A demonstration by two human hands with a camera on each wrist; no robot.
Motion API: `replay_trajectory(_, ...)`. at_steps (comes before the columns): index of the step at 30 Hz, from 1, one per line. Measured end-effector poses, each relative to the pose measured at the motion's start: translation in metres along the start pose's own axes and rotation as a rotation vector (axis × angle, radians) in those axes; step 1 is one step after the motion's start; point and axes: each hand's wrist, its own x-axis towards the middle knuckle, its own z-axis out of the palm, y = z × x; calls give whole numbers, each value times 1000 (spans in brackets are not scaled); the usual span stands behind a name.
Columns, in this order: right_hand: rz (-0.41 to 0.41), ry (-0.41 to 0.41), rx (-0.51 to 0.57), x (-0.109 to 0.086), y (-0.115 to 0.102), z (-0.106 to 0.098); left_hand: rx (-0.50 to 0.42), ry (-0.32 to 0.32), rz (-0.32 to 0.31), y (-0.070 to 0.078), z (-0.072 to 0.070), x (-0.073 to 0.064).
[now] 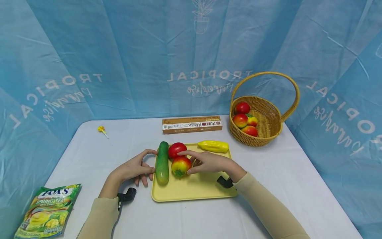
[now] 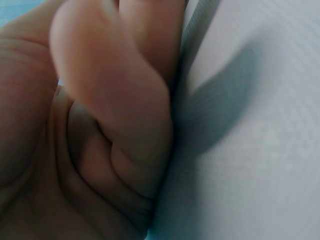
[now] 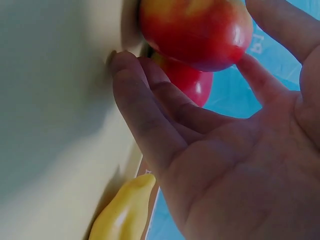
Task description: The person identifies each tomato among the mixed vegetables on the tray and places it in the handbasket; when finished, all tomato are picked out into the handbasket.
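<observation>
On the yellow tray, my right hand has its thumb and index finger at two sides of a red-and-yellow fruit with a green leafy top. In the right wrist view its other fingers stretch out below the fruit. A red fruit lies just behind it. My left hand is at the tray's left edge, index fingertip and thumb beside a green cucumber; whether they touch the cucumber or only the rim is unclear. Left wrist view shows the left hand's fingers bent over the white cloth.
A yellow pepper-like vegetable lies at the tray's back right. Behind stands a pasta box. A wicker basket with several red-yellow fruits is at back right. A lollipop and a green Fox's bag lie left.
</observation>
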Motion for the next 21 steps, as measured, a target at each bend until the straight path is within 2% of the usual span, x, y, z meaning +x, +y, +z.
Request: replay_trajectory(21,-27,50,-58,8,-2,10,4,-2,1,1,0,-1)
